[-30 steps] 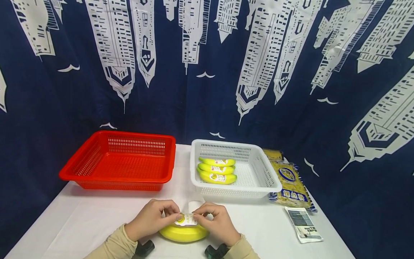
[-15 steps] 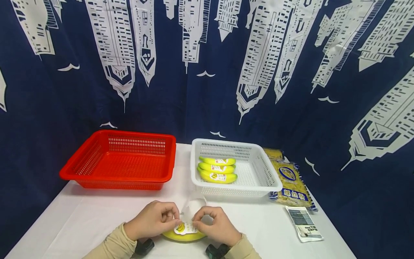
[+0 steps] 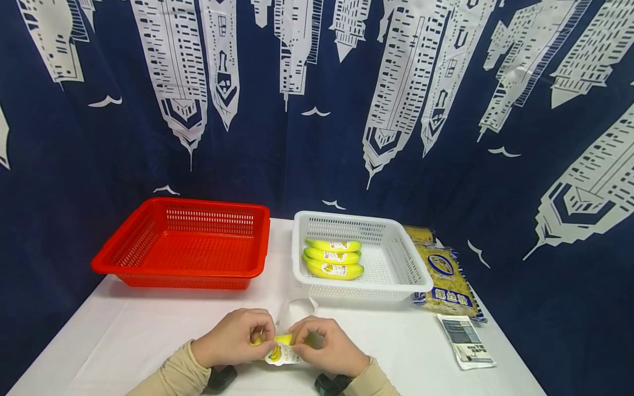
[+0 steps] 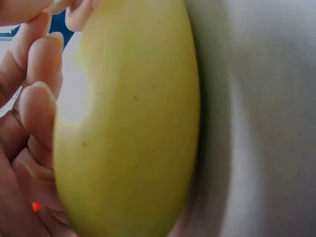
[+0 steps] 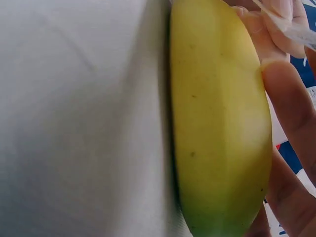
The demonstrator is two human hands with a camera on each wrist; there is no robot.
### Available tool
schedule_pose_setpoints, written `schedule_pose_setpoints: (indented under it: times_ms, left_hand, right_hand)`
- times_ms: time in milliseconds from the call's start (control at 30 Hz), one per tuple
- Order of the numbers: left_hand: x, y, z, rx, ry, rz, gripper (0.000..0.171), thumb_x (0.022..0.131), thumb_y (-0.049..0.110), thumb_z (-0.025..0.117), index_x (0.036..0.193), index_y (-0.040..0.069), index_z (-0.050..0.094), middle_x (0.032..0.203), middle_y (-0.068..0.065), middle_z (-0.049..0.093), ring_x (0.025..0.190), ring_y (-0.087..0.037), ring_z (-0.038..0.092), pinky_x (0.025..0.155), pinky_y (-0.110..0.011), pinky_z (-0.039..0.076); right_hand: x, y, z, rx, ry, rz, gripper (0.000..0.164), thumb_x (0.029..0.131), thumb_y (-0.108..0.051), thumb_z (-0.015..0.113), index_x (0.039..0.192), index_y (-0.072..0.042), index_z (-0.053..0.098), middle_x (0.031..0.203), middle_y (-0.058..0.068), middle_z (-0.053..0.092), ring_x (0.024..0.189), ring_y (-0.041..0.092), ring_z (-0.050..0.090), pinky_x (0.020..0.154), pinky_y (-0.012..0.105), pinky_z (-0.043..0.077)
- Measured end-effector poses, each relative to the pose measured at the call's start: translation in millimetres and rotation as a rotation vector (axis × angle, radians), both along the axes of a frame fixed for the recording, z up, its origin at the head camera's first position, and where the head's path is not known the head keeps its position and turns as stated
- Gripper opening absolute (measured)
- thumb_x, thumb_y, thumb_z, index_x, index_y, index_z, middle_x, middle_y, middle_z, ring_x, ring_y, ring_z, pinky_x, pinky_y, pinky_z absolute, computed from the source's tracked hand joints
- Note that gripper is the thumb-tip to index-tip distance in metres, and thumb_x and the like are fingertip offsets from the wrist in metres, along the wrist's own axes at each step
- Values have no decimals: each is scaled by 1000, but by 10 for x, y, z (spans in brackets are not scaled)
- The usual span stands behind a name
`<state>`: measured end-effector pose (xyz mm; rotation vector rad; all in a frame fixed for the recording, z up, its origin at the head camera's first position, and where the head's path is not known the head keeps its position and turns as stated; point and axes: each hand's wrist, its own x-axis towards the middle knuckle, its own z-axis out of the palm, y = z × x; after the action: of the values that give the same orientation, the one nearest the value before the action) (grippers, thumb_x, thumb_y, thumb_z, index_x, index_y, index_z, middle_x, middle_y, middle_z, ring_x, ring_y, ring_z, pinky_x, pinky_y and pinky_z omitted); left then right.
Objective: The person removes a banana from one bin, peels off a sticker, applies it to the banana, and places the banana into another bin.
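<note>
A white label sticker [image 3: 283, 354] printed with a banana picture is stretched between both hands in the head view. My left hand [image 3: 240, 338] pinches its left end between thumb and fingers. Its right end is pinched by my right hand [image 3: 327, 344]. Behind the sticker lies a yellow banana [image 3: 284, 339] on the white table, mostly hidden by the label and hands. The left wrist view shows the banana [image 4: 133, 118] up close beside curled left fingers [image 4: 44, 64]. In the right wrist view, right fingers [image 5: 291, 103] lie along the banana's far side.
A red basket [image 3: 183, 280] stands back left. The white basket [image 3: 356, 289] back right holds three labelled bananas [image 3: 333, 271]. A curled translucent strip [image 3: 302, 307] lies just beyond the hands. Yellow noodle packets [image 3: 443, 280] and a small printed packet [image 3: 465, 342] lie at the right edge.
The sticker has come down from the banana's top toward its near side, tilting to face the camera. Both hands have moved slightly toward the body, still pinching it.
</note>
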<state>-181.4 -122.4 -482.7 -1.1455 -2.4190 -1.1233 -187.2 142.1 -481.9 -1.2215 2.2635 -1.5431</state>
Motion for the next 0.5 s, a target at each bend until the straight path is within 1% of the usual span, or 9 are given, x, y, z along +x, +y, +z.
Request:
schedule_pose_setpoints:
  times_ms: [100, 133, 300, 333, 400, 500]
  left_hand:
    - [-19, 3, -18, 12, -2, -10, 32, 80, 13, 83, 78, 33, 58, 67, 13, 53, 60, 7, 44, 54, -12, 38]
    - [-24, 4, -21, 23, -12, -21, 32, 81, 12, 83, 79, 32, 58, 68, 12, 53, 61, 6, 44, 54, -12, 39]
    - [-45, -6, -30, 82, -71, -115, 30, 83, 7, 80, 82, 28, 59, 70, 8, 54, 65, 5, 48, 55, -13, 42]
    - [-46, -10, -31, 84, -70, -128, 30, 83, 6, 80, 82, 27, 59, 71, 8, 54, 65, 4, 49, 56, -13, 43]
    - [-50, -19, -34, 82, -57, -151, 30, 82, 5, 79, 82, 27, 59, 72, 9, 55, 66, 4, 51, 57, -14, 45]
    - [-51, -28, -28, 82, -36, -178, 30, 81, 3, 79, 83, 26, 59, 73, 9, 56, 67, 2, 53, 59, -14, 46]
  right_hand:
    - [-7, 1, -14, -1, 23, -4, 7, 95, -13, 73, 89, -16, 70, 101, 0, 74, 112, 24, 69, 106, 38, 49]
    - [-10, 1, -22, -4, 45, -3, 7, 95, -13, 73, 90, -15, 70, 101, 0, 74, 109, 22, 70, 104, 38, 50]
    - [-8, -1, -29, -6, 80, -7, 8, 95, -13, 74, 90, -17, 70, 102, -1, 73, 100, 12, 69, 99, 34, 53]
    - [-7, -3, -27, -5, 92, -6, 8, 95, -13, 74, 90, -17, 70, 101, 0, 73, 99, 11, 68, 98, 34, 53]
    - [-5, -7, -21, 4, 81, -7, 9, 94, -14, 75, 89, -18, 69, 101, -2, 74, 99, 10, 68, 97, 33, 53]
    - [-6, -10, -22, 21, 92, -2, 10, 94, -18, 77, 89, -19, 68, 100, -4, 74, 97, 9, 68, 96, 32, 53]
